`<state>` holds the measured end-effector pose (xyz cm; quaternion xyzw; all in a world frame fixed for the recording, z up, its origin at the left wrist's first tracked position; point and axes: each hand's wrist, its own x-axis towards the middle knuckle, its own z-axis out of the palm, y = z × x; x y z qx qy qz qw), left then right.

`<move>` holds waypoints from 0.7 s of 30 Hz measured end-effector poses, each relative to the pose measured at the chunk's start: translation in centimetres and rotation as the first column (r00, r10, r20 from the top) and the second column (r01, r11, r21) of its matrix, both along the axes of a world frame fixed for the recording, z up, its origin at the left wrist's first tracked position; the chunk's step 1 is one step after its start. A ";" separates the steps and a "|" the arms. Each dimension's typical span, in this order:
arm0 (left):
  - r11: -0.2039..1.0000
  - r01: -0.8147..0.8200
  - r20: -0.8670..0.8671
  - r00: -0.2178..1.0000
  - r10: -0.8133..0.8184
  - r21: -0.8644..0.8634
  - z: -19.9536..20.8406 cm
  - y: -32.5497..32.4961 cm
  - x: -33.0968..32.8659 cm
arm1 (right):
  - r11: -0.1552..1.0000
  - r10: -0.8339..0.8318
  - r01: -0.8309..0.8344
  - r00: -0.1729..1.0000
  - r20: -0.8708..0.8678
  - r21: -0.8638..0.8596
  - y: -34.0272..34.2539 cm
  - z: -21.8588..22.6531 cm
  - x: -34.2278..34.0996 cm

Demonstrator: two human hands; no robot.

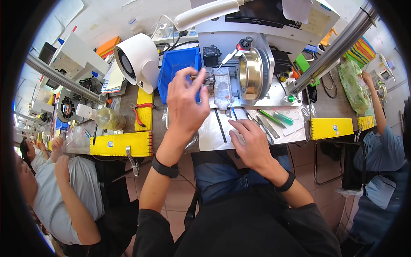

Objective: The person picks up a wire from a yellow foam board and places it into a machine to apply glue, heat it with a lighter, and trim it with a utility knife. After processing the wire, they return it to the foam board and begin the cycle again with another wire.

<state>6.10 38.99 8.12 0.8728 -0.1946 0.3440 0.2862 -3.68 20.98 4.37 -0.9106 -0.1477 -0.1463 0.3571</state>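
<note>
My left hand [186, 103] is raised in front of the blue bin [177, 62], its fingers apart and slightly blurred. Its fingertips are close to a small metal fixture [210, 85], and I see nothing held between them. My right hand [252, 145] hovers over or rests on the front of the white work board [208, 132]; its fingers are stretched and apart. Just beyond those fingertips lies a thin blue stick [233, 112]. Beside that hand are a steel ruler [268, 127], a green pen [271, 118] and a green tube [283, 118]. A brass-coloured ring wheel [250, 73] stands upright behind them.
A white fan-like device [136, 60], a bottle [109, 118] and red-handled pliers [140, 116] stand or lie at the left. Yellow edge strips [122, 144] line the table. A white lamp arm [207, 13] hangs above. Co-workers sit left [72, 192] and right [381, 147].
</note>
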 end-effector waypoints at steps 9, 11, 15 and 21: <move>0.862 -0.369 -0.480 0.860 0.174 -0.349 -3.0 2.6 -1.4 | 0.943 0.151 -0.029 0.925 -0.348 0.331 0.5 2.4 0.8; 0.966 -0.220 -0.348 0.924 0.161 -0.137 -3.4 2.2 -1.4 | 0.787 0.258 0.114 0.831 -0.492 0.606 1.3 2.3 1.6; 0.971 -0.233 -0.329 0.914 0.236 0.049 -2.9 0.3 -0.8 | 0.490 0.357 0.252 0.815 -0.456 0.834 4.2 3.6 3.9; 0.981 -0.183 -0.321 0.927 0.194 0.064 -2.8 -1.2 0.1 | 0.176 0.193 0.262 0.936 -0.294 0.949 7.0 2.9 8.2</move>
